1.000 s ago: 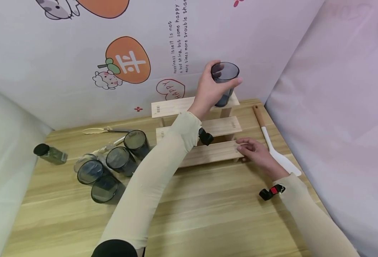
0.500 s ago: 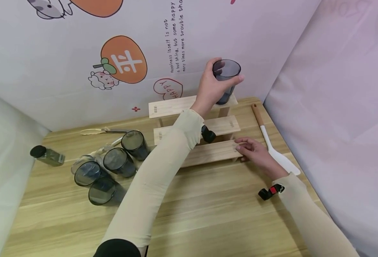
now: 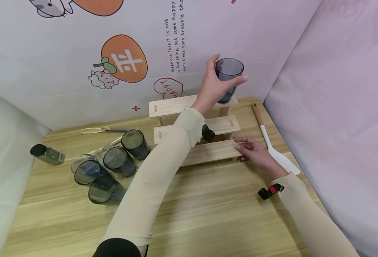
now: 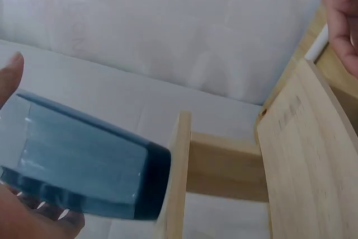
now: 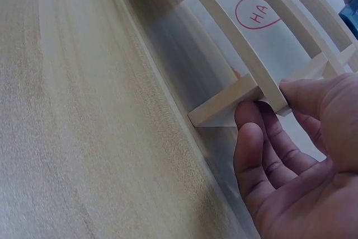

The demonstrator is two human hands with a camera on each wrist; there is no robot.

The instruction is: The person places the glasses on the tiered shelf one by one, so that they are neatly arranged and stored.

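Observation:
In the head view, a smoky blue-grey drinking glass (image 3: 229,71) stands upright at the right end of the top board of a three-step wooden shelf rack (image 3: 173,106). My left hand (image 3: 213,87) is spread around the glass, and its thumb stands apart from the wall in the left wrist view. The base of the glass (image 4: 95,158) meets the board there. My right hand (image 3: 254,153) pinches the right end of the lowest board; the right wrist view shows thumb and fingers on either side of the wood.
Several similar glasses (image 3: 119,160) cluster left of the rack, partly behind my left arm. Tongs (image 3: 103,130) lie behind them, and a jar with a black lid (image 3: 47,154) lies far left. A white spatula with a wooden handle (image 3: 274,150) lies right of the rack.
My left hand's fingers have loosened and spread from the glass; they no longer show through its wall. The glass stays at the top board's right end. My right hand keeps its hold.

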